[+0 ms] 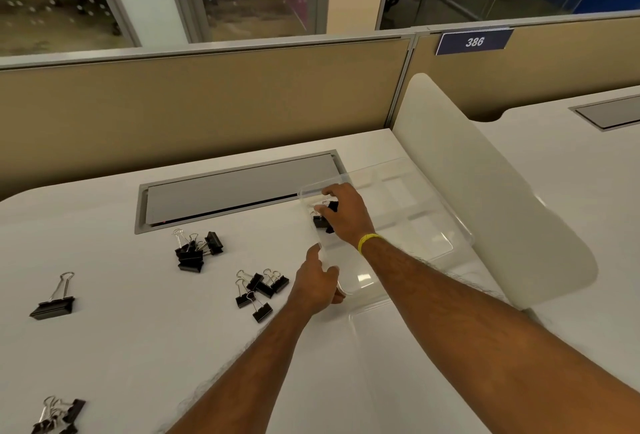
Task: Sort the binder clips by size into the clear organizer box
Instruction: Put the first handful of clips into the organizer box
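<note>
The clear organizer box [412,211] lies on the white desk at centre right. My left hand [317,286] grips its near left corner. My right hand [343,213] reaches into the box's far left compartment and pinches a black binder clip [331,206]; more black clips [320,222] lie under it there. Loose black clips sit on the desk: a cluster of small ones [261,289] just left of my left hand, a medium cluster [197,250] farther left, one large clip [55,298] at far left, and another pile [57,416] at the bottom left corner.
A grey cable hatch [235,187] is set into the desk behind the clips. A white curved divider panel [491,191] stands right of the box, with the clear lid [388,319] lying in front. Tan partition walls close the back.
</note>
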The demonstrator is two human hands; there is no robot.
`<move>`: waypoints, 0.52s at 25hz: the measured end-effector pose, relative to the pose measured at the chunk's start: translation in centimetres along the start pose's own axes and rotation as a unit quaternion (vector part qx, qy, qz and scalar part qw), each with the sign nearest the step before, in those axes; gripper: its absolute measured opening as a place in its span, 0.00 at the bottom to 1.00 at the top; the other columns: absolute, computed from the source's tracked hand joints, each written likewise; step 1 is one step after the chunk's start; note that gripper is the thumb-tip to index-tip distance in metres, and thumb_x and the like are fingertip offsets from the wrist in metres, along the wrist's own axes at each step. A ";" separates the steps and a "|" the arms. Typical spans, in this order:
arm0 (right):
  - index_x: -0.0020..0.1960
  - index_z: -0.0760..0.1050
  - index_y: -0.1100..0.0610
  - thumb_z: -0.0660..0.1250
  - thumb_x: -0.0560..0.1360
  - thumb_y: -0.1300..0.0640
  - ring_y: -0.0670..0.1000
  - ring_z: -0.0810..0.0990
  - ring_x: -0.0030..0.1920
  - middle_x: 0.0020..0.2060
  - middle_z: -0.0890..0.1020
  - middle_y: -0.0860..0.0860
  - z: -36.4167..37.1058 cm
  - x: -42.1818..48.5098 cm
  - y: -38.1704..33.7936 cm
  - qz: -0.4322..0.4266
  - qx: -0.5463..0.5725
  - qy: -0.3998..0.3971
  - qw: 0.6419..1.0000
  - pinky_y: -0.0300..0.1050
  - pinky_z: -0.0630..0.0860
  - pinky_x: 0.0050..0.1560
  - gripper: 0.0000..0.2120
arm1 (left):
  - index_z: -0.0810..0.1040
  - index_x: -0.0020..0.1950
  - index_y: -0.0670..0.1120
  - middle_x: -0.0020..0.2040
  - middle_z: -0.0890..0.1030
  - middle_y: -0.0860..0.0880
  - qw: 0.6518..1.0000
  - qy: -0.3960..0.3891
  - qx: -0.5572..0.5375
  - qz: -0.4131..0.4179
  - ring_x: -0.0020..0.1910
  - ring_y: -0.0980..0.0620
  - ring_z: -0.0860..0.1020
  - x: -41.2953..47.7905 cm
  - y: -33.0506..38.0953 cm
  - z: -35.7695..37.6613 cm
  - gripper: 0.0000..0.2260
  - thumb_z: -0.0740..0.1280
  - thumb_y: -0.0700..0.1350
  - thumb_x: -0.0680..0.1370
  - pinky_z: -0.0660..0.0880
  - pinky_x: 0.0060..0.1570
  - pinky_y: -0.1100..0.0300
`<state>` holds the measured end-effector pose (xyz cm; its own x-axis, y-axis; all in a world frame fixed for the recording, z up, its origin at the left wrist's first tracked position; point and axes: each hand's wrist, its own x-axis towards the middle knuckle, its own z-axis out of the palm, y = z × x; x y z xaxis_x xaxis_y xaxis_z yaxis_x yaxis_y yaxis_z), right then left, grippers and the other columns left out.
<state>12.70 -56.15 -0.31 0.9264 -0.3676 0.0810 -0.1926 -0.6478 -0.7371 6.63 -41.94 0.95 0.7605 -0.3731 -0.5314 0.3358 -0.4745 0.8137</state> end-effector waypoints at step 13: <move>0.56 0.76 0.62 0.56 0.82 0.60 0.49 0.76 0.47 0.51 0.81 0.57 -3.9 -1.8 -0.8 0.037 0.071 0.030 0.996 0.25 0.70 0.40 0.12 | 0.61 0.75 0.46 0.70 0.69 0.41 0.997 0.025 0.065 0.045 0.62 0.43 0.76 -1.3 -0.4 -2.2 0.26 0.64 0.47 0.78 0.76 0.59 0.50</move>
<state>9.90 -57.55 2.69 0.8898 -0.4523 0.0604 -0.2073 -0.5186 -0.8295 6.76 -39.47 1.84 0.8118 -0.3802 -0.4432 0.1933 -0.5412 0.8184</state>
